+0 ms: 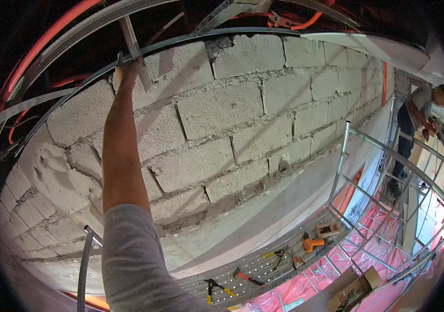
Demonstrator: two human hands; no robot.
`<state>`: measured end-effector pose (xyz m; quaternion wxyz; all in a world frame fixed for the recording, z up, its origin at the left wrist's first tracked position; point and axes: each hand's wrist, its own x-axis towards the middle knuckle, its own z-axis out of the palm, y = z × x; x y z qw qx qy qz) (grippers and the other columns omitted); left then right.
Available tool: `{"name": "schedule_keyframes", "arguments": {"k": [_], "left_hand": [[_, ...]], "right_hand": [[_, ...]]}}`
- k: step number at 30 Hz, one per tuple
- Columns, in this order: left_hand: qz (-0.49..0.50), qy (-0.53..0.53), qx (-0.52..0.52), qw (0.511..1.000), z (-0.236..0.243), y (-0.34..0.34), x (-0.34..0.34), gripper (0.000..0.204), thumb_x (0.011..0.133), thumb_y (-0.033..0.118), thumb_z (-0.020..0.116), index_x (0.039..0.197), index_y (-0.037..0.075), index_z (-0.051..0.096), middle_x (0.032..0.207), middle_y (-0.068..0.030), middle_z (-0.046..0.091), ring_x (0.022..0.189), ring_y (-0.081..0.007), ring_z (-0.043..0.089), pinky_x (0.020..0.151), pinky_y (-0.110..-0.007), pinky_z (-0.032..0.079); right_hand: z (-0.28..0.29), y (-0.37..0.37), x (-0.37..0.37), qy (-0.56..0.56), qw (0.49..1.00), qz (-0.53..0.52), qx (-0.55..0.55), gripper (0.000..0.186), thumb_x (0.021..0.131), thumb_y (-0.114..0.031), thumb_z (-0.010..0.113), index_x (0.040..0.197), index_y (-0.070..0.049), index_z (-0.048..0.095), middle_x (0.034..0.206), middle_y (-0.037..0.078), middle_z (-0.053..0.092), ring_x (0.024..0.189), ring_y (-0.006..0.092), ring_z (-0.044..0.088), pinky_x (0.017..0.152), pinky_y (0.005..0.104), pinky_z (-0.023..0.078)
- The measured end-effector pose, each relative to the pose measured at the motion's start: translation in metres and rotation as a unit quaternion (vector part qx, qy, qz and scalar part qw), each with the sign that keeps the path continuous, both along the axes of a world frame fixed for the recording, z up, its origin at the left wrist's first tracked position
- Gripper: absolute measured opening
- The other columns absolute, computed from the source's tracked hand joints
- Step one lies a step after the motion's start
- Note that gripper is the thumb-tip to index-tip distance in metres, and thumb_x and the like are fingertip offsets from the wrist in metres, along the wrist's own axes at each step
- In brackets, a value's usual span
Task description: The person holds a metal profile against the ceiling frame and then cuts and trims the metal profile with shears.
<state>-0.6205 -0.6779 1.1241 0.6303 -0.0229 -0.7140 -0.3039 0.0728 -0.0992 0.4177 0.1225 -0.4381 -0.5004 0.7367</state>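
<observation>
My left hand (127, 68) is raised at the end of a stretched arm, close to the top of the block wall (219, 109). It is closed at a narrow grey metal strip (131, 39), which runs down from the ceiling frame past the hand and overlaps the wall. Most of the fingers are hidden or too small to make out. Just beside the hand, a curved metal wall track (175, 43) follows the wall's upper edge. My right hand is out of view.
Below lies a perforated scaffold plank (206, 273) with a red-handled hammer (248, 276), yellow-handled snips (218, 290), pliers (279, 256), an orange drill (312, 243) and a small box (327, 230). Scaffold rails (340, 161) stand right, near another person (414, 117). Orange conduit (45, 39) runs overhead.
</observation>
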Motion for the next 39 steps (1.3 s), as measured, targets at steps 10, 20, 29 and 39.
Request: {"name": "schedule_keyframes", "arguments": {"k": [10,20,29,39], "left_hand": [[-0.092,-0.068,0.022,0.993,0.004,-0.025,-0.029,0.104,0.086,0.026,0.086,0.166,0.014,0.021,0.123,-0.0138,0.074,0.097,-0.0196,0.073,0.084,-0.037,0.062],[-0.132,-0.005,0.028,0.991,-0.011,-0.002,-0.018,0.095,0.084,0.031,0.084,0.162,0.013,0.035,0.115,-0.0169,0.076,0.090,-0.0222,0.074,0.076,-0.037,0.059],[-0.182,-0.005,0.005,0.983,-0.006,-0.019,-0.047,0.094,0.087,0.027,0.085,0.163,0.014,0.031,0.122,-0.0114,0.074,0.100,-0.0188,0.073,0.084,-0.036,0.061],[-0.101,0.010,-0.002,0.995,-0.015,0.006,-0.020,0.079,0.093,0.041,0.073,0.160,0.015,0.040,0.128,-0.0170,0.072,0.110,-0.0303,0.072,0.091,-0.042,0.055]], "right_hand": [[-0.038,0.000,-0.007,0.034,0.999,0.028,-0.032,0.023,0.095,-0.018,0.074,0.083,-0.008,0.058,0.066,0.001,0.055,0.053,0.0130,0.050,0.048,0.0322,0.041],[-0.050,0.000,0.003,-0.011,0.999,0.035,-0.026,0.023,0.096,-0.020,0.073,0.083,-0.009,0.058,0.064,0.001,0.054,0.052,0.0113,0.050,0.044,0.0266,0.037],[-0.049,-0.002,0.005,-0.003,1.000,0.022,-0.020,0.020,0.095,-0.021,0.075,0.088,-0.006,0.063,0.066,0.002,0.058,0.052,0.0133,0.053,0.045,0.0278,0.040],[-0.052,-0.002,0.008,-0.004,1.000,0.014,-0.018,0.021,0.093,-0.022,0.077,0.094,-0.003,0.068,0.068,0.004,0.062,0.053,0.0154,0.056,0.047,0.0291,0.042]]}}
